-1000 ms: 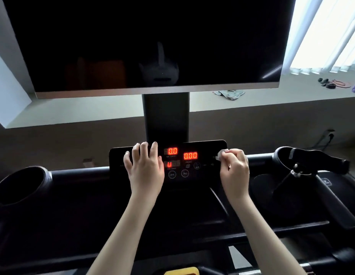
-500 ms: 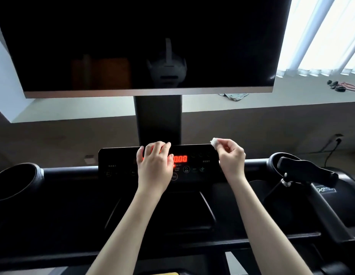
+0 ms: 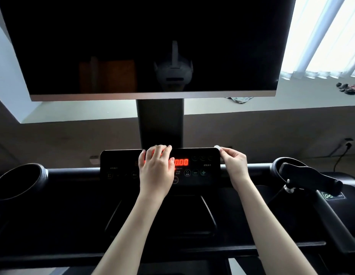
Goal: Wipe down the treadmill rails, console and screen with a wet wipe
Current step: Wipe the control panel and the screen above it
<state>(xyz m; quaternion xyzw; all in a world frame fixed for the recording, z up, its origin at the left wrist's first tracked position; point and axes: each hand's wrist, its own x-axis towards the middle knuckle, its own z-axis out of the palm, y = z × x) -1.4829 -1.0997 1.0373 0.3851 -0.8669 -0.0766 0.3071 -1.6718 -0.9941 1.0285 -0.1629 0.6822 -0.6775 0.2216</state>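
The black treadmill console (image 3: 121, 165) shows red digits and round buttons. My left hand (image 3: 155, 167) lies flat on its middle, fingers straight, reaching the top edge and covering part of the display. My right hand (image 3: 234, 163) pinches a small white wet wipe (image 3: 217, 147) at the console's top right corner. The large dark screen (image 3: 142, 46) hangs above on a black post (image 3: 159, 124). The black front rail (image 3: 73, 172) runs left and right behind the console.
Round cup holders sit at the left (image 3: 19, 181) and right (image 3: 279, 167) ends of the rail. A black phone clamp (image 3: 309, 180) stands on the right one. A cord and wall socket (image 3: 348, 144) are at far right, and a bright window (image 3: 331, 36) above.
My right hand slid the wipe from the console's right face up to its top right corner. My left hand shifted right over the display. The view tilted up slightly.
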